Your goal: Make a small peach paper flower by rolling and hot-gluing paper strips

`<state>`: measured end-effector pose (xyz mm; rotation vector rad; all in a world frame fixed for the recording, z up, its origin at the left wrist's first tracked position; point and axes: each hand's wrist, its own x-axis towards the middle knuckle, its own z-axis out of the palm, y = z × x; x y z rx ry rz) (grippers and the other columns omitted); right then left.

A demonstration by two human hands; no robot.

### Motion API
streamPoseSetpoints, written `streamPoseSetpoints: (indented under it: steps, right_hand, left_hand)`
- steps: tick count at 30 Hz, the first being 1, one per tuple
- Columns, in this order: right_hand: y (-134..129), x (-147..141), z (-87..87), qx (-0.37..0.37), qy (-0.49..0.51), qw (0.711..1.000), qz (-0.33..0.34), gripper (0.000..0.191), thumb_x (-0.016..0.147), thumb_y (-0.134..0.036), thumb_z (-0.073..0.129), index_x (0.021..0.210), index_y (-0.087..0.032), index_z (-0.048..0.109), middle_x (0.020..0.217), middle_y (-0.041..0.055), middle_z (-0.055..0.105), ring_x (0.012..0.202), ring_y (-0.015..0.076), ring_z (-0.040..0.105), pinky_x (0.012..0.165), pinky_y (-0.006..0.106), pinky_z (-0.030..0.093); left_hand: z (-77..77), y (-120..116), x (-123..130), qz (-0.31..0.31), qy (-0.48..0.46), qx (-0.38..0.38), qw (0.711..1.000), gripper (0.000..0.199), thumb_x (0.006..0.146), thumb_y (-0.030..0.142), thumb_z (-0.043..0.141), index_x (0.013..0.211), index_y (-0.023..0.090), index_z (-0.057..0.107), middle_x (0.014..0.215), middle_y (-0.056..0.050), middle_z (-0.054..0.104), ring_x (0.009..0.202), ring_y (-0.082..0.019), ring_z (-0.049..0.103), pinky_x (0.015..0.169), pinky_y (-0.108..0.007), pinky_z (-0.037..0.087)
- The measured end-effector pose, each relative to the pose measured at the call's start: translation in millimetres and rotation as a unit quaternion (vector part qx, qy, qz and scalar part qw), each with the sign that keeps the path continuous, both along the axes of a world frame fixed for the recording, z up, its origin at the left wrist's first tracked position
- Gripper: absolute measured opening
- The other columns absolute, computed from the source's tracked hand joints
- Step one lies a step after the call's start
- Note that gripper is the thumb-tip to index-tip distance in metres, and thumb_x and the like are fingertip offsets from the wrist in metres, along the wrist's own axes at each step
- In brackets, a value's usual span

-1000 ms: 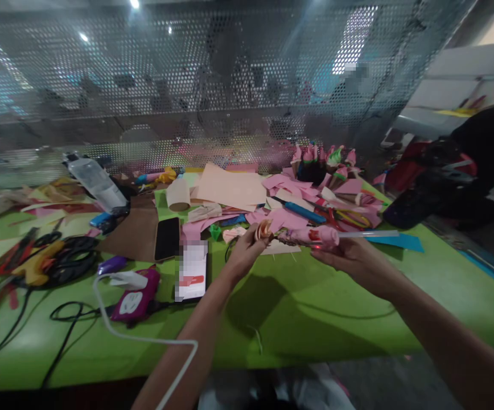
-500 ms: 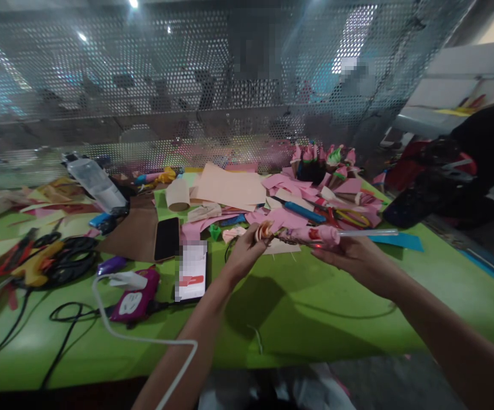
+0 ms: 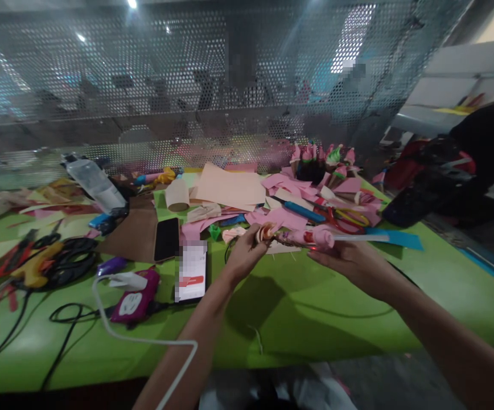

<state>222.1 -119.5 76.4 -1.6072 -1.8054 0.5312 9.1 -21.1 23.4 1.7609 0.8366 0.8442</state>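
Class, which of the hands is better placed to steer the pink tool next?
Probably the right hand: it holds the pink tool, which points toward the left hand, occupied with a small peach piece.

Legible text: 0 entries. Phone with lit screen [image 3: 194, 265]: partly pixelated, illegible. Magenta item [image 3: 148, 290]: 1 white patch [image 3: 130, 304], nothing readable.

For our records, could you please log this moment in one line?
left hand: peach curled piece | right hand: pink glue gun | table: green

Paper scraps [image 3: 287, 185] and a glue gun [image 3: 299, 237] suggest a craft workshop.
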Motion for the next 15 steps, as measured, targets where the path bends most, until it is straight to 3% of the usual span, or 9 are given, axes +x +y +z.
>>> streamPoseSetpoints:
  steps: [10,15]
  right_hand:
    - [0.4,5.7,-2.4,-0.007,-0.037,0.999,0.006,0.037,0.088,-0.057,0.051,0.076,-0.023,0.062,0.08,0.0068,0.065,0.086,0.0291,0.061,0.081,0.04,0.046]
    - [-1.2,4.5,1.6,-0.007,-0.044,0.999,0.021,0.037,0.089,-0.056,0.051,0.082,-0.023,0.065,0.086,0.0065,0.069,0.084,0.0277,0.061,0.078,0.039,0.047]
  left_hand:
    - [4.0,-1.6,0.9,0.005,-0.004,-0.001,1.0,0.02,0.087,0.038,0.055,0.094,0.02,0.06,0.086,-0.001,0.056,0.082,-0.017,0.049,0.073,-0.027,0.039]
    - [-2.3,0.4,0.2,0.004,-0.016,-0.01,1.0,0.023,0.087,0.037,0.056,0.102,0.021,0.062,0.094,-0.001,0.06,0.088,-0.018,0.052,0.08,-0.028,0.041]
